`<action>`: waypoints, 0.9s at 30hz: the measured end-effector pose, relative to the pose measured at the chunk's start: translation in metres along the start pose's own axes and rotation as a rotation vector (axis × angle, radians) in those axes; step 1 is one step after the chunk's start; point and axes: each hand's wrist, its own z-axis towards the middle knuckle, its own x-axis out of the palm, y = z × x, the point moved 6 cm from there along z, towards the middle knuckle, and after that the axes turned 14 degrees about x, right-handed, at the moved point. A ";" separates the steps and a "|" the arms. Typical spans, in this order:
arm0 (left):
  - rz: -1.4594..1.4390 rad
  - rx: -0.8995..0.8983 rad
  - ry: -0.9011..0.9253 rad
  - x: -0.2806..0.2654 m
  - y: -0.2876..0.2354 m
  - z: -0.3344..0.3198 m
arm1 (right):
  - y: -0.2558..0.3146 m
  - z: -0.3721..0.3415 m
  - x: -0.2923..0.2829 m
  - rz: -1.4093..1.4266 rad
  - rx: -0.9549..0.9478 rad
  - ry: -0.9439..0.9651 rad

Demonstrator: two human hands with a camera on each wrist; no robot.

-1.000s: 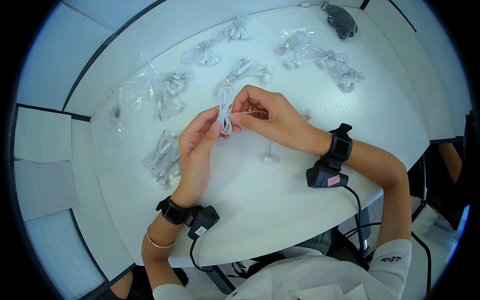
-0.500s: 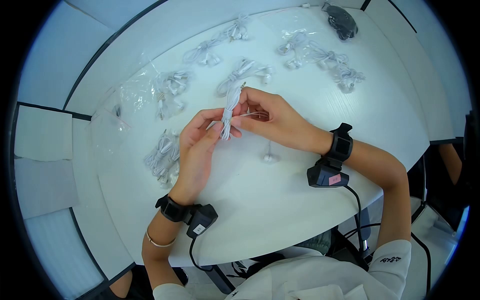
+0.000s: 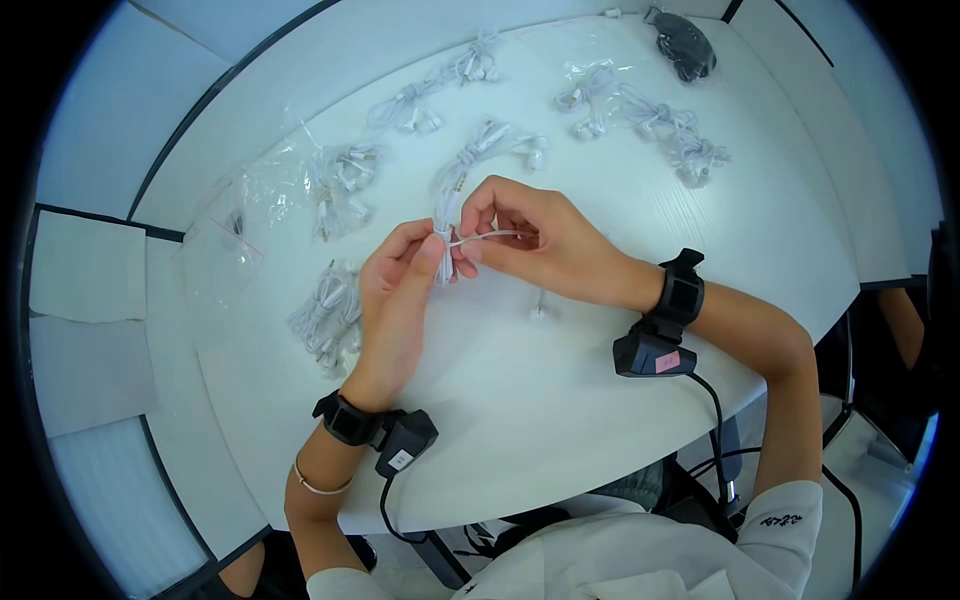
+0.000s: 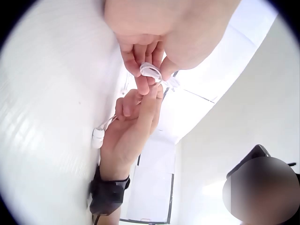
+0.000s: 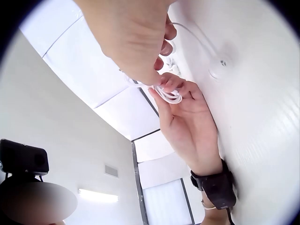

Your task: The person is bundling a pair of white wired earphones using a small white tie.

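Note:
A coiled bundle of white earphone cable (image 3: 443, 218) is pinched at its middle between the thumb and fingers of my left hand (image 3: 395, 285). Thin cable wraps cross its waist, and loops stick out below the thumb (image 4: 151, 70). My right hand (image 3: 545, 243), just to the right, pinches the loose strand (image 3: 490, 235) that leads off the wraps. From the right hand the strand runs down to a white earbud (image 4: 97, 138) close over the table. In the right wrist view, cable loops (image 5: 169, 96) show at the left fingertips.
On the white table (image 3: 520, 430), another earphone bundle (image 3: 490, 145) lies just beyond my hands. More bundles (image 3: 328, 310) lie at the left, some in clear plastic bags (image 3: 275, 175). Others (image 3: 650, 115) lie at the back right, near a dark bagged item (image 3: 682, 45).
The held bundle tilted right, then swung back nearly upright and slightly left. The strand between the bundle and my right fingers now shows more plainly. Both arms stay almost in place.

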 end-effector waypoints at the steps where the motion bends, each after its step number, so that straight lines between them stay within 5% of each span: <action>1: 0.002 -0.008 -0.016 0.000 0.001 0.000 | -0.003 0.001 0.000 0.016 -0.030 -0.017; 8: -0.088 -0.019 0.010 -0.001 0.004 -0.001 | 0.000 0.000 -0.005 -0.109 0.018 -0.111; 20: -0.050 -0.047 -0.034 0.003 0.000 -0.002 | 0.020 -0.009 -0.003 -0.443 -0.402 -0.340; 23: -0.091 -0.048 -0.013 0.002 0.002 -0.002 | 0.027 -0.013 0.003 -0.718 -0.489 -0.394; 27: -0.046 -0.048 -0.014 0.004 0.001 -0.002 | 0.026 -0.013 0.003 -0.731 -0.480 -0.374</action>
